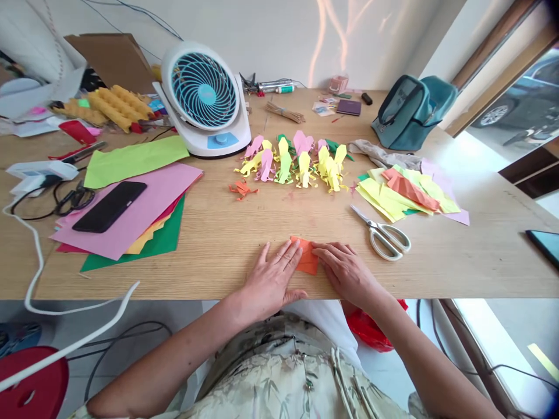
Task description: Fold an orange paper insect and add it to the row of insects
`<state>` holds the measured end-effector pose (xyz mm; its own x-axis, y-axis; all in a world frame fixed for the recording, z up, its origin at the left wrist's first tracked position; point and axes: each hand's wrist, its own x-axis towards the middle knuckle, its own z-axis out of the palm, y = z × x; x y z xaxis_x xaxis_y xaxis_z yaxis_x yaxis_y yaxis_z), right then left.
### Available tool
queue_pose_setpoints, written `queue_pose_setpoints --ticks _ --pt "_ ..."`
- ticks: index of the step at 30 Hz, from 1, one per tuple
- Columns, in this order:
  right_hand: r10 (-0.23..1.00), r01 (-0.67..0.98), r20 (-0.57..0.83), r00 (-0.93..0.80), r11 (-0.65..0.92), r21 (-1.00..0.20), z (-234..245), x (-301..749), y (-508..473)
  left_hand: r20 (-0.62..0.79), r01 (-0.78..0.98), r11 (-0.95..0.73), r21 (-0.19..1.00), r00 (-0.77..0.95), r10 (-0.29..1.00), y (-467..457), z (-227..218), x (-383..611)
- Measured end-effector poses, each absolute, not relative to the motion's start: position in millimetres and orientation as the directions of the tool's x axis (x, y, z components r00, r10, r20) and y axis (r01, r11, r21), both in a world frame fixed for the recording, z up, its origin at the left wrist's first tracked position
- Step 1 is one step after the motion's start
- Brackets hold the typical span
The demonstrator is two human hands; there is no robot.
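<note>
Likely folding: your left hand (273,278) lies ungripping on paper (308,263), right hand (347,270) grip unclear; creasing next needs aligned edges.

Left hand (269,279): palm down, fingers extended, thumb apart.
Right hand (349,272): palm down, fingers bent, close together.
Forearms (183,352): bare, angled inward.

Bare left hand (271,280), bare right hand (348,272), forearms (161,358) uncovered too. And look at that top (262,378): pale khaki, leafy sprigs scattered all over! Thin cream cords (339,378) trail down its front, a little dark ornament (309,384) dangling alongside, white cloth (334,331) over the leg.
</note>
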<state>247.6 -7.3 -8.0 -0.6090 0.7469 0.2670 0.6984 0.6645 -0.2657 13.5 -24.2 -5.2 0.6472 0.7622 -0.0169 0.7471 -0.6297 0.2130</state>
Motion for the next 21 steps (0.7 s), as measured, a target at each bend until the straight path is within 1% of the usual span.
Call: queue_pose_setpoints --ticks 2,7,11,13,15,18,21 --pt "0.757 0.705 0.257 -0.601 0.653 -0.276 -7.8 247.1 -7.9 -0.034 0.758 -0.624 0.188 0.640 0.767 -27.4 -4.4 6.5" --pt "0.753 0.695 0.245 -0.611 0.658 -0.290 -7.7 248.2 -8.8 -0.013 0.785 -0.606 0.126 0.612 0.790 -30.4 -5.2 -8.5" --pt "0.722 0.675 0.260 -0.641 0.691 -0.259 -6.6 251.5 -7.6 -0.016 0.791 -0.600 0.115 0.606 0.795 -27.4 -2.6 -10.3" --pt "0.703 0.663 0.275 -0.656 0.711 -0.235 -5.3 252.5 -6.9 0.031 0.802 -0.588 0.109 0.588 0.808 -25.7 -0.5 -7.1" --pt "0.681 0.649 0.288 -0.674 0.731 -0.210 -3.8 252.7 -6.6 0.121 0.802 -0.589 0.101 0.578 0.807 -24.3 0.9 -2.0" --pt "0.647 0.629 0.308 -0.697 0.758 -0.169 -2.5 251.7 -6.7 0.241 0.717 -0.690 0.098 0.656 0.715 -21.0 0.4 6.3" --pt "0.634 0.626 0.335 -0.697 0.766 -0.147 -3.3 250.2 -7.1 0.309 0.617 -0.781 0.099 0.727 0.613 -15.3 -2.2 12.2"
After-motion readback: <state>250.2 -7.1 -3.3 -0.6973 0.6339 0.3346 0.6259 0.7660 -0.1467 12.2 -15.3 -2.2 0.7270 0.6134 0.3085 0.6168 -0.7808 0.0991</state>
